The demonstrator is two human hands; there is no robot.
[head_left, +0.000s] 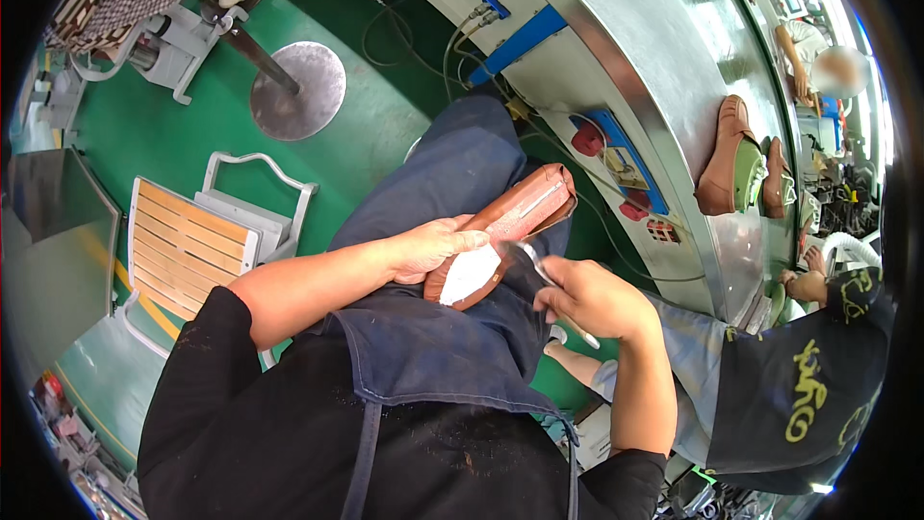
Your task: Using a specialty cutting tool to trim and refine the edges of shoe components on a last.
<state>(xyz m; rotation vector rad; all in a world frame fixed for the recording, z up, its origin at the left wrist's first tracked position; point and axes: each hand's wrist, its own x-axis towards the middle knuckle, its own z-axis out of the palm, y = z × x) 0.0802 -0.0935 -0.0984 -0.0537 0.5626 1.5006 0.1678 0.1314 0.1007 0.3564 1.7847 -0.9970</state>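
A brown leather shoe (527,206) lies bottom up across my lap, its underside pinkish toward the far end. A white patch (469,274) covers the near end of that underside. My left hand (436,247) is closed on the shoe's left side, with the thumb along the top. My right hand (594,297) grips a shiny metal hand tool (528,258) just right of the shoe. Motion blurs the tool's dark head, so its exact kind cannot be made out; its lower end sticks out below the fist. The dark blue apron (438,361) spreads beneath.
To the right runs a metal conveyor bench (667,63) carrying a brown shoe on a green last (733,162) and another shoe (776,178). A co-worker in dark clothing (799,385) sits close at right. A slatted chair (188,248) and a round metal base (298,91) stand left.
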